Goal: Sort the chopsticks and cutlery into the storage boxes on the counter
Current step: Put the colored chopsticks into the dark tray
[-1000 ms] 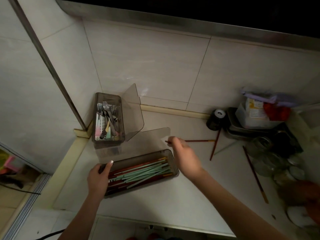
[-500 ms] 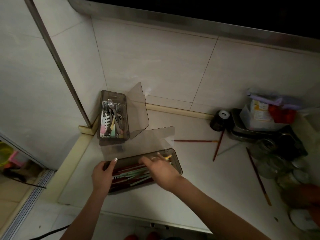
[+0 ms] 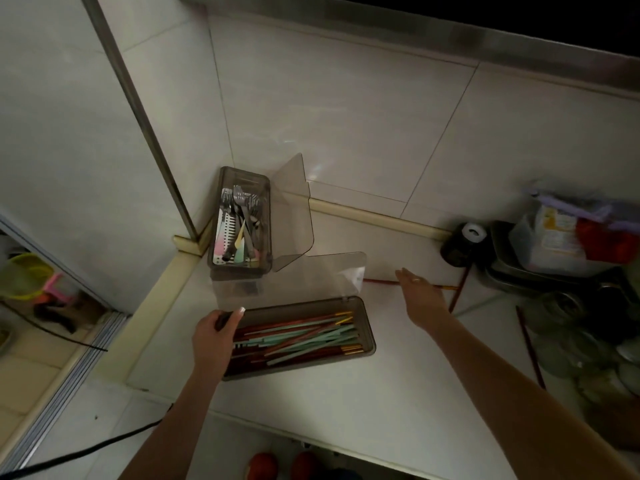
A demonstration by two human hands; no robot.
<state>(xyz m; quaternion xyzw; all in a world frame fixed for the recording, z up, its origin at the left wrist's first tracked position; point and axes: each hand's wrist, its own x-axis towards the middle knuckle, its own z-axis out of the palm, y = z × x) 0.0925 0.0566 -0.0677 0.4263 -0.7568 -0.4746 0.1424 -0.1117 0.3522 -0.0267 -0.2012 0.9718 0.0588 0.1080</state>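
Just beyond the released right grip lies a chopstick; left grip grasps the chopstick box

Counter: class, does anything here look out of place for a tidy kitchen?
Yes. Loose chopsticks lie scattered on the counter right of the long box, pointing different ways, not yet sorted. One lies under the open right hand. The left hand holds the box's end.

Two smoky translucent plastic storage boxes look smooth and glossy, as do their raised lids. At ten o'clock, bright metal cutlery shines. The pale stone-like desk seems matt; the white wall tiles gleam faintly.
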